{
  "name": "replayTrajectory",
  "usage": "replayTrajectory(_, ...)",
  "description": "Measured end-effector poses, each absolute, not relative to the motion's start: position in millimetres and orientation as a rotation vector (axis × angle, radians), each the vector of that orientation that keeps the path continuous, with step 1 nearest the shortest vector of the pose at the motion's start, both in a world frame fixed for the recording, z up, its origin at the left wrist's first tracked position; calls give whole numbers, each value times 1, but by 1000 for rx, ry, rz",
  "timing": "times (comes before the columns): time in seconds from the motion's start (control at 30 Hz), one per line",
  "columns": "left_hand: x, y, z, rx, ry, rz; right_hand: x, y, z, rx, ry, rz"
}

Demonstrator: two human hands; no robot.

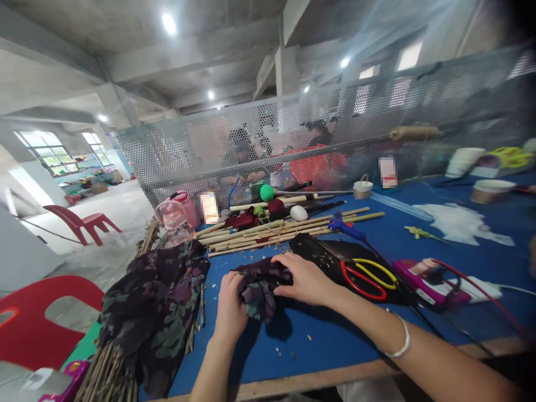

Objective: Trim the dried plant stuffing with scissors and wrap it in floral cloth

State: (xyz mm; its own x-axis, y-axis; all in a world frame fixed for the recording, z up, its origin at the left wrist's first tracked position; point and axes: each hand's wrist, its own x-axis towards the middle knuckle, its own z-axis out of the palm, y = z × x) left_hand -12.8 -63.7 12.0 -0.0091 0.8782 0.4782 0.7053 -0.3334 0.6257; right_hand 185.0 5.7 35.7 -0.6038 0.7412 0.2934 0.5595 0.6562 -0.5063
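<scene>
My left hand (230,310) is closed around a bunched piece of dark floral fabric (259,285) on the blue table (318,340). My right hand (304,279) lies over the same bundle from the right, its fingers curled onto the cloth. A silver bangle (400,343) sits on my right wrist. Red and yellow-handled scissors (368,276) lie just right of my right hand on a black piece of fabric (318,251).
A larger dark floral cloth (154,307) drapes over a bundle of sticks (106,371) at the left. Bamboo rods (276,229), a blue glue gun (345,228), a pink iron (427,282) with red cord, and white scraps (460,223) lie beyond. People sit behind a mesh screen (293,134). Red chairs (81,223) stand at the left.
</scene>
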Motion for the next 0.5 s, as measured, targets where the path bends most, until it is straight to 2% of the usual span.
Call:
replayTrajectory(0.2, -8, -53, 12, 2080, 1826, 1242, 188, 32, 39, -1164, -2242, 622)
replayTrajectory(0.4, -7, -46, 15, 2002, 1936, 1205, 181, 43, 26, -1202, -2102, 1044)
replayTrajectory(0.5, -3, -42, 19, 1937, 1978, 1125, 174, 48, 37, -1150, -1992, 1037)
